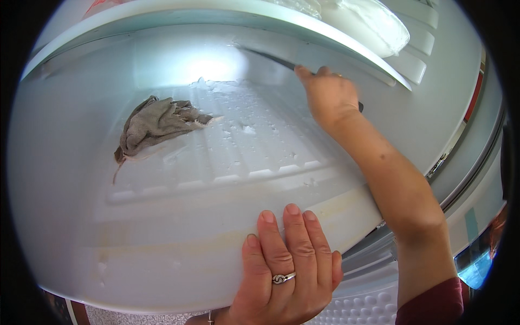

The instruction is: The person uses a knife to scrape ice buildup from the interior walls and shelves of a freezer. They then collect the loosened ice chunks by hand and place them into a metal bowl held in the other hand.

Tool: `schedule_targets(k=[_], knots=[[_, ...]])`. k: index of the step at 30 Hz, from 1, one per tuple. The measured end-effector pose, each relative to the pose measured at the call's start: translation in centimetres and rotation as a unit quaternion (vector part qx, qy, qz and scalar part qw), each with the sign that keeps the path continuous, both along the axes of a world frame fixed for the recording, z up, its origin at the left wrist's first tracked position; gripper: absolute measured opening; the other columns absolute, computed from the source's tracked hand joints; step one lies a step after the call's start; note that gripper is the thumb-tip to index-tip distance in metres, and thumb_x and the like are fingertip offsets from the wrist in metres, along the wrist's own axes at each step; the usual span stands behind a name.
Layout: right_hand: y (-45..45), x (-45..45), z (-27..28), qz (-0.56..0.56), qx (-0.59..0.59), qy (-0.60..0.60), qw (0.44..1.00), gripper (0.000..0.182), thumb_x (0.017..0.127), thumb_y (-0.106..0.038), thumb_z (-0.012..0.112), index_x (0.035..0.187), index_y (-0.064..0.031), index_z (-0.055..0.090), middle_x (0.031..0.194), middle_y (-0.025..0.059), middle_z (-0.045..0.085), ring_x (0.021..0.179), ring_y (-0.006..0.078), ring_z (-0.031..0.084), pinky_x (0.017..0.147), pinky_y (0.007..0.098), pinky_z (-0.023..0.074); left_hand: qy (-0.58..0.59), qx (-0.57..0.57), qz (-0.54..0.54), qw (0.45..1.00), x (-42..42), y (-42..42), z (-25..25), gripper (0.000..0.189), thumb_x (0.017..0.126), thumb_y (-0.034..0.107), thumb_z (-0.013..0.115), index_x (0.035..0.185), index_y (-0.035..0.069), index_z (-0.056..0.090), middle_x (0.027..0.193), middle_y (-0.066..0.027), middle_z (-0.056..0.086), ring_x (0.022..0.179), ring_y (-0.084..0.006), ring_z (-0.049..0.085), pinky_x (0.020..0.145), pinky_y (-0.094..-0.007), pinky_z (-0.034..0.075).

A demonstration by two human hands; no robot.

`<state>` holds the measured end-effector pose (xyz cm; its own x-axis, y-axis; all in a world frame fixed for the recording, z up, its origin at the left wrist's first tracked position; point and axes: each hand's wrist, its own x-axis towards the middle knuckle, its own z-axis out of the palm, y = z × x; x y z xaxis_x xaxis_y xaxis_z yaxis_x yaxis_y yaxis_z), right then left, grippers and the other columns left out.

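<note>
My right hand [331,91] grips a long, thin, dark tool that looks like a knife [272,57]. Its far end reaches the back wall of a white fridge or freezer compartment [162,227], near a bright glare. A dark handle end shows behind my wrist. Palm down, my left hand [286,260] rests on the front of the compartment floor, a ring on one finger and nothing held. A crumpled, frayed grey-brown cloth [158,122] lies on the ribbed floor to the left. Crushed ice or frost [217,85] is heaped along the back, with bits scattered forward.
Above, a curved white shelf edge [195,10] spans the compartment, and a plastic bag with white contents [365,28] overhangs it. Ribbed ledges [410,69] line the right wall. At right is a door-side edge with a seal [473,170]. A dimpled white panel [361,306] shows below.
</note>
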<state>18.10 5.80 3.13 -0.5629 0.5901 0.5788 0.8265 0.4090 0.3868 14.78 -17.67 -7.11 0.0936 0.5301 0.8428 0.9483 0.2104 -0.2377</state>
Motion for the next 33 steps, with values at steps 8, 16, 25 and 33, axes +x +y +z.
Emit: schedule_targets(k=[8, 16, 25, 33], knots=[[0.3, -0.1, -0.1, -0.015, 0.004, -0.021, 1.000, 0.050, 0.085, -0.001, 0.055, 0.133, -0.0150, 0.050, 0.107, 0.0174, 0.061, 0.097, 0.0333, 0.065, 0.080, 0.0394, 0.0558, 0.037, 0.210, -0.047, 0.976, -1.1, 3.5, -2.5, 0.041, 0.089, 0.026, 0.042, 0.093, 0.000, 0.073, 0.098, -0.0163, 0.071, 0.093, -0.0356, 0.066, 0.082, -0.0428, 0.052], [0.6, -0.7, 0.5, -0.032, 0.005, 0.006, 0.999, 0.053, 0.085, 0.000, 0.054, 0.135, -0.0168, 0.049, 0.109, 0.0166, 0.060, 0.098, 0.0332, 0.064, 0.081, 0.0397, 0.0554, 0.035, 0.208, -0.041, 0.977, -1.1, 3.2, -2.4, 0.041, 0.089, 0.027, 0.042, 0.093, -0.001, 0.072, 0.098, -0.0173, 0.070, 0.093, -0.0366, 0.065, 0.082, -0.0430, 0.051], [1.1, -0.5, 0.1, -0.019, -0.004, 0.010, 1.000, 0.055, 0.086, -0.001, 0.054, 0.137, -0.0183, 0.047, 0.108, 0.0169, 0.061, 0.097, 0.0328, 0.064, 0.080, 0.0388, 0.0552, 0.033, 0.213, -0.042, 0.975, -1.0, 3.2, -2.5, 0.040, 0.088, 0.026, 0.043, 0.094, -0.001, 0.072, 0.099, -0.0171, 0.070, 0.094, -0.0368, 0.065, 0.082, -0.0429, 0.051], [1.0, -0.2, 0.0, -0.010, 0.020, -0.010, 1.000, 0.056, 0.085, -0.002, 0.055, 0.137, -0.0181, 0.047, 0.104, 0.0166, 0.061, 0.095, 0.0328, 0.065, 0.077, 0.0398, 0.0556, 0.102, 0.064, -0.044, 0.992, -2.0, 0.5, 0.1, 0.045, 0.088, 0.034, 0.039, 0.083, 0.006, 0.073, 0.084, -0.0136, 0.072, 0.077, -0.0312, 0.070, 0.069, -0.0380, 0.049]])
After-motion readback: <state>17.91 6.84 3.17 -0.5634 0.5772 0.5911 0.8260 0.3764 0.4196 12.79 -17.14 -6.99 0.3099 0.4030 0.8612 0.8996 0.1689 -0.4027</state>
